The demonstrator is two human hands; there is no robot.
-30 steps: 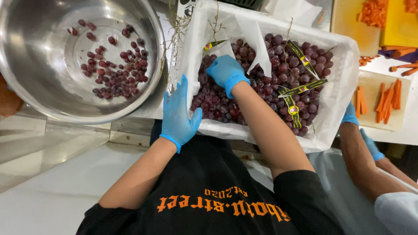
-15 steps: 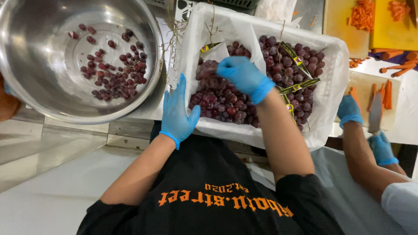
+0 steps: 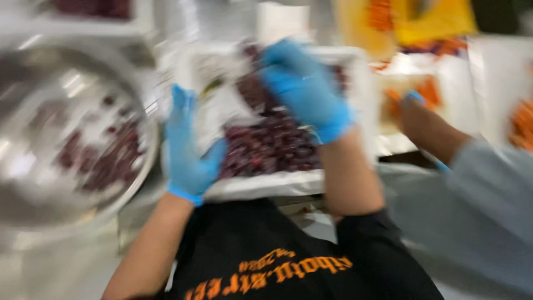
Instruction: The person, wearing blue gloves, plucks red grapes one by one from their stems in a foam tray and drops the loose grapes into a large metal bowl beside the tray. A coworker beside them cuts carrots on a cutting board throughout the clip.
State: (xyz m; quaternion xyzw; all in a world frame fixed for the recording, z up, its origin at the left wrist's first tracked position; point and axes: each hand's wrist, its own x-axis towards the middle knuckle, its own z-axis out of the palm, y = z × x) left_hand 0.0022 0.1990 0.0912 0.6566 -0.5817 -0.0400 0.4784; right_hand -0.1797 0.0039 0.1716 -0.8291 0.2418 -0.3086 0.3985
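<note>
The view is heavily blurred, so fine detail is lost. The left hand (image 3: 189,150), in a blue glove, rests flat against the near-left side of a white crate (image 3: 266,186), fingers spread and pointing away; its grip is released, pressing on the crate wall rather than closing round anything. The right hand (image 3: 305,89), also gloved in blue, is raised above the dark red grapes (image 3: 272,144) heaped in the crate; its fingers curl downward, but I cannot tell whether the grip is clenched on any fruit. To the left of the crate stands a large steel bowl (image 3: 33,183) with a scatter of loose grapes (image 3: 94,161) in its bottom. At the right, another person's arm in a grey sleeve (image 3: 477,205) reaches toward orange pieces (image 3: 427,91) on the counter.
</note>
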